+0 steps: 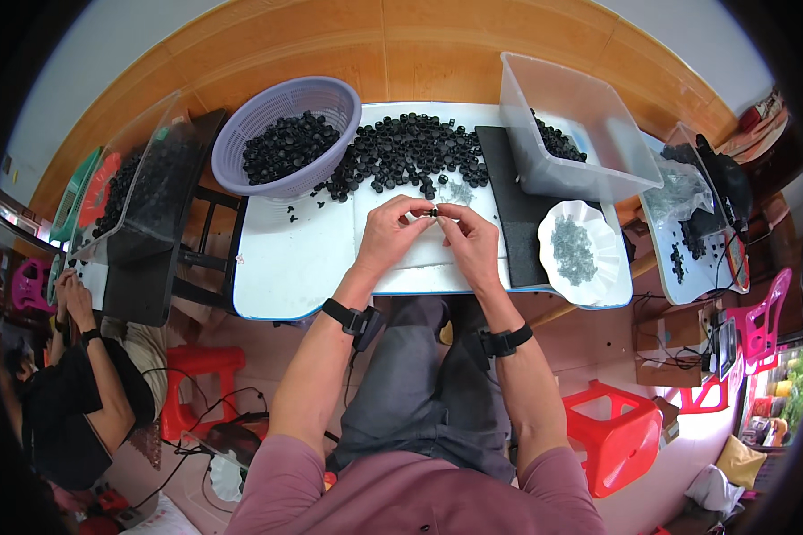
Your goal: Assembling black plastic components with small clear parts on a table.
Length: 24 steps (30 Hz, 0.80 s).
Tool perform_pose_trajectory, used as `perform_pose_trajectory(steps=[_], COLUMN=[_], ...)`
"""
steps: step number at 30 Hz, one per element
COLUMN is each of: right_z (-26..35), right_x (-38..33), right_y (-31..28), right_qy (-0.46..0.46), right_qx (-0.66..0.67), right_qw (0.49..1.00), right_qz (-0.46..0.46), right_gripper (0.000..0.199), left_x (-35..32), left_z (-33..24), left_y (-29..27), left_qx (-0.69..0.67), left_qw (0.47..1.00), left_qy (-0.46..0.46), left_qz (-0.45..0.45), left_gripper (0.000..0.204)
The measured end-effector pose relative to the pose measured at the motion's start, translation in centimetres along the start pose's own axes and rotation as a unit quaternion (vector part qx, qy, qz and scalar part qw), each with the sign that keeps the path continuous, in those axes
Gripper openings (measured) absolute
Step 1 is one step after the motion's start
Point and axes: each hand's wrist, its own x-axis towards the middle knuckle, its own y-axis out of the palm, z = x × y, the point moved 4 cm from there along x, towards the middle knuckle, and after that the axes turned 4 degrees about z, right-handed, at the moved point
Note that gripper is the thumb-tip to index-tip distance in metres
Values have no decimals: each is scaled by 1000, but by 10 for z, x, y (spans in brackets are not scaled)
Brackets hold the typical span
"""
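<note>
– Over the middle of the worktop (294,259), one small black piece (434,213), held up. How far along?

– Mid-piece, I'd judge: this one in work, plenty apparently left. Can't sort finished from unfinished by eye; the black parts look alike from here.

– And the grip?

– Left hand (389,236): thumb and fingertips pinched closed on the piece. Right hand (471,242): likewise, closed on its other side. What the fingers cover, can't tell.

– Next ring out?

– Just beyond the fingertips, a scatter of small clear bits (457,193). Behind, a loose heap of black parts (419,147) across the back. Stock or output, not settled.

– Flanks?

– Left of the heap: lavender basket (232,134), a deep load of black parts inside. Right: dark board (531,241), then a translucent bin (589,174) with some black parts. Nearer, a white fluted dish (602,273) of clear bits; good supply remaining, by the look.
</note>
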Motion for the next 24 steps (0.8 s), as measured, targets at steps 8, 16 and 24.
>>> perform_pose_trajectory(steps=[8, 16, 24], right_z=[-7, -4, -8], right_x=[0, 0, 0], right_y=[-3, -13, -15], right_qy=[31, 12, -4], right_qx=[123, 115, 126], right_qw=[991, 990, 985], right_qz=[33, -84, -119], right_gripper=[17, 20, 20], left_x=[0, 10, 41], left_z=[-1, 8, -5], left_y=[2, 2, 15], left_qx=[34, 96, 337], left_qw=[999, 990, 933], left_qy=[-7, -79, -123], left_qz=[38, -63, -16], left_gripper=[20, 27, 37])
